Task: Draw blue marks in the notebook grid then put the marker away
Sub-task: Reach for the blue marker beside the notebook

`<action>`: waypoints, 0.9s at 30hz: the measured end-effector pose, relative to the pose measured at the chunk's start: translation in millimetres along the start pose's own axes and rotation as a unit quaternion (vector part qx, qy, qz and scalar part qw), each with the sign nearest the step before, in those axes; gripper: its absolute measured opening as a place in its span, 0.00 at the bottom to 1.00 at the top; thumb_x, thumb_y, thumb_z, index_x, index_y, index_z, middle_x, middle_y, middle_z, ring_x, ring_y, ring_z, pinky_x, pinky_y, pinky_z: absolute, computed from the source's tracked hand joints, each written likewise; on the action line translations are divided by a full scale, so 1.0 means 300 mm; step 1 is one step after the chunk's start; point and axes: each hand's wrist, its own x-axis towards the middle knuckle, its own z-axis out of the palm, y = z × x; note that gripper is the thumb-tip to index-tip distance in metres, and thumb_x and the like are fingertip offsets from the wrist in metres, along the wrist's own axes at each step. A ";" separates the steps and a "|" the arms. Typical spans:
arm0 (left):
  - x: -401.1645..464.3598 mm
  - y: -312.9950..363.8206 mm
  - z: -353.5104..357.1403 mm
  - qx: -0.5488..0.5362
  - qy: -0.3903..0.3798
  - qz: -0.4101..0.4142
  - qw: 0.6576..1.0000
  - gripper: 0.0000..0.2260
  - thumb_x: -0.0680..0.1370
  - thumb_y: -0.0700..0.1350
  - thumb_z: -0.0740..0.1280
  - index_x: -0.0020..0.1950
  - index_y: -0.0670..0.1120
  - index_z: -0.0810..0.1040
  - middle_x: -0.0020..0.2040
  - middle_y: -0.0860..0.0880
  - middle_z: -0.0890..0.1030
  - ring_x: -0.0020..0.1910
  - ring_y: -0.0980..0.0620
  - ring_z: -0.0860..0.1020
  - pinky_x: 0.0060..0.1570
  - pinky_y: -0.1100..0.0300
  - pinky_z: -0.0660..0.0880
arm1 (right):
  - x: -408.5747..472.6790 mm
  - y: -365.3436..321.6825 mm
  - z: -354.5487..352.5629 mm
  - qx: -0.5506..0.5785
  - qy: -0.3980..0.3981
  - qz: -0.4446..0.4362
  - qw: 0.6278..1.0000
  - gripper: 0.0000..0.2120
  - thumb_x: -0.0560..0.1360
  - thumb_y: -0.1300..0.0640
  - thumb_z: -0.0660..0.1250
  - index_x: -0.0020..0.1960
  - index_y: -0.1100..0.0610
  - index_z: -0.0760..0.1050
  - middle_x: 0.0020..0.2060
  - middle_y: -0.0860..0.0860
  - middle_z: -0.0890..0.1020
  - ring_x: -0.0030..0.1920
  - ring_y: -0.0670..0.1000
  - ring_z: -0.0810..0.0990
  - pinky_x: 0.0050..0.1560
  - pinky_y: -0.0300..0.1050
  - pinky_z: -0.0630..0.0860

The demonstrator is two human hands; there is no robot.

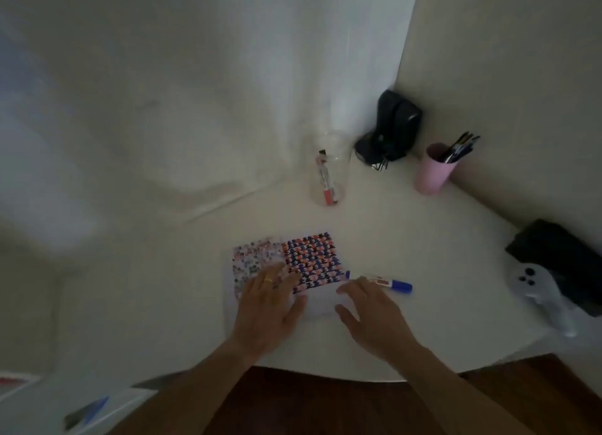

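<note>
The open notebook (309, 258) lies on the white table, its right page filled with a red, blue and black grid pattern, its left page with a fainter one. My left hand (270, 307) rests flat on the lower left page, fingers spread, a ring on one finger. My right hand (368, 310) hovers over the notebook's lower right corner, fingers apart, holding nothing. The blue marker (389, 283) lies on the table just beyond my right fingertips; its cap end points right and its body touches or nearly touches my fingers.
A clear glass jar (327, 174) with a red marker in it stands behind the notebook. A pink cup (433, 170) of pens, a black object (391, 128) in the corner, a white controller (534, 291) and a black case (560, 258) sit to the right.
</note>
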 end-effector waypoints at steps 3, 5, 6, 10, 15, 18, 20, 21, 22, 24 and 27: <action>-0.016 -0.009 0.109 0.019 0.002 -0.006 1.000 0.24 0.79 0.64 0.57 0.72 0.55 0.70 0.76 0.45 0.68 0.75 0.44 0.64 0.71 0.43 0.63 | 0.024 0.057 0.140 -0.062 0.042 -0.031 0.997 0.17 0.78 0.44 0.60 0.60 0.52 0.78 0.59 0.53 0.81 0.61 0.56 0.78 0.62 0.55 0.78; -0.038 -0.019 0.164 0.010 0.029 -0.006 1.000 0.25 0.79 0.63 0.60 0.73 0.54 0.70 0.77 0.44 0.66 0.76 0.44 0.63 0.72 0.41 0.61 | 0.023 0.093 0.215 -0.079 0.070 -0.043 0.994 0.18 0.77 0.44 0.60 0.60 0.53 0.78 0.59 0.55 0.81 0.61 0.58 0.79 0.62 0.57 0.77; -0.046 -0.020 0.181 0.009 0.039 -0.001 0.999 0.25 0.79 0.63 0.60 0.73 0.53 0.70 0.77 0.44 0.66 0.76 0.43 0.63 0.72 0.41 0.61 | 0.017 0.103 0.239 -0.084 0.082 -0.048 0.992 0.19 0.78 0.44 0.59 0.62 0.52 0.77 0.62 0.55 0.81 0.63 0.58 0.78 0.65 0.57 0.75; -0.051 -0.034 0.194 0.023 0.067 0.001 0.997 0.25 0.78 0.64 0.59 0.72 0.55 0.71 0.76 0.45 0.66 0.75 0.45 0.63 0.72 0.42 0.61 | 0.021 0.113 0.254 -0.095 0.125 -0.057 0.986 0.20 0.79 0.43 0.57 0.64 0.51 0.75 0.64 0.54 0.79 0.66 0.57 0.75 0.68 0.54 0.70; -0.059 -0.026 0.205 0.023 0.086 -0.001 0.996 0.25 0.78 0.66 0.58 0.70 0.56 0.73 0.74 0.45 0.69 0.73 0.45 0.66 0.71 0.44 0.63 | 0.006 0.099 0.255 -0.093 0.158 -0.069 0.981 0.19 0.78 0.43 0.58 0.62 0.52 0.76 0.62 0.53 0.79 0.63 0.56 0.75 0.65 0.52 0.71; -0.062 -0.033 0.215 0.033 0.109 -0.002 0.993 0.25 0.76 0.68 0.57 0.69 0.59 0.72 0.74 0.47 0.69 0.73 0.46 0.66 0.71 0.48 0.62 | -0.004 0.096 0.261 -0.102 0.186 -0.082 0.974 0.20 0.78 0.43 0.56 0.62 0.51 0.76 0.61 0.53 0.79 0.63 0.55 0.75 0.64 0.52 0.73; -0.061 -0.039 0.229 0.038 0.114 0.000 0.993 0.25 0.76 0.69 0.56 0.69 0.61 0.71 0.74 0.48 0.69 0.73 0.47 0.65 0.71 0.48 0.62 | -0.006 0.101 0.272 -0.113 0.206 -0.100 0.967 0.19 0.78 0.44 0.56 0.60 0.52 0.77 0.59 0.52 0.79 0.62 0.55 0.75 0.64 0.52 0.73; -0.061 -0.040 0.233 0.040 0.115 0.002 0.993 0.25 0.75 0.69 0.56 0.69 0.61 0.71 0.74 0.48 0.69 0.73 0.46 0.65 0.70 0.48 0.62 | -0.006 0.107 0.278 -0.116 0.214 -0.105 0.964 0.19 0.78 0.44 0.56 0.59 0.52 0.77 0.58 0.53 0.80 0.61 0.55 0.75 0.63 0.52 0.73; -0.062 -0.041 0.236 0.042 0.117 0.003 0.992 0.24 0.75 0.69 0.56 0.68 0.61 0.71 0.74 0.48 0.69 0.73 0.46 0.65 0.70 0.47 0.62 | -0.009 0.110 0.280 -0.119 0.219 -0.106 0.963 0.18 0.78 0.45 0.56 0.59 0.53 0.78 0.57 0.53 0.80 0.61 0.55 0.75 0.63 0.52 0.73; -0.065 -0.041 0.235 0.040 0.117 0.009 0.992 0.23 0.76 0.68 0.57 0.67 0.62 0.71 0.74 0.48 0.69 0.73 0.46 0.65 0.69 0.47 0.63 | -0.018 0.109 0.281 -0.120 0.230 -0.104 0.960 0.17 0.78 0.47 0.58 0.57 0.54 0.79 0.55 0.54 0.81 0.61 0.57 0.76 0.63 0.54 0.74; -0.075 -0.038 0.227 0.032 0.121 0.012 0.992 0.23 0.75 0.69 0.56 0.66 0.61 0.72 0.73 0.47 0.70 0.72 0.44 0.67 0.68 0.45 0.66 | -0.036 0.098 0.277 -0.112 0.244 -0.097 0.958 0.13 0.79 0.52 0.61 0.56 0.56 0.81 0.54 0.56 0.83 0.60 0.59 0.78 0.64 0.53 0.73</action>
